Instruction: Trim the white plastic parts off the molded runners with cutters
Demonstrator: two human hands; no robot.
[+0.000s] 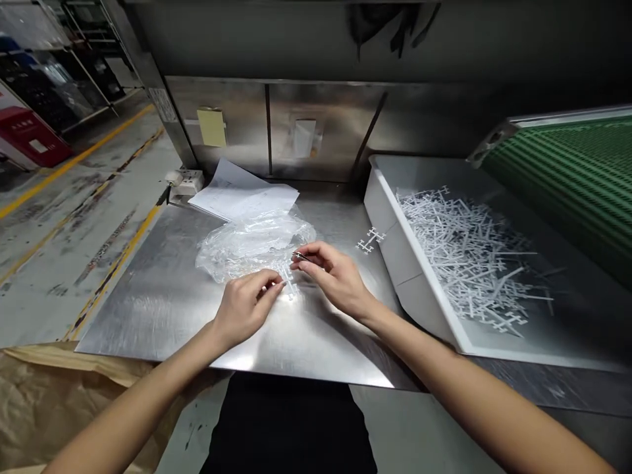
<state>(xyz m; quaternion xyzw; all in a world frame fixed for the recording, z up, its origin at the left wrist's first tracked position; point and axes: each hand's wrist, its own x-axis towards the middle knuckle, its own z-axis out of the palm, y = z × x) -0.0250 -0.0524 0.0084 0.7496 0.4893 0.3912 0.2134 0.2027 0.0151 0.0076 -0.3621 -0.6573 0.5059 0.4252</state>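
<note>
My left hand [249, 304] is closed in a pinch at the edge of a white branched plastic piece [290, 289], low over the metal table. Close by on the right, my right hand [338, 276] grips a small dark, thin metal tool [299, 255] between thumb and fingers; its exact kind is too small to make out. Just beyond both hands lies a crumpled clear plastic bag [251, 240]. Another white branched piece [370, 240] rests on the table to the right of my right hand, beside a grey bin.
The grey bin [417, 247] on the right holds a heap of white branched pieces [474, 257]. A green ribbed conveyor belt [573, 171] overhangs it. White papers [247, 194] and a power socket [187, 183] sit at the back left. Brown paper [39, 408] hangs at lower left.
</note>
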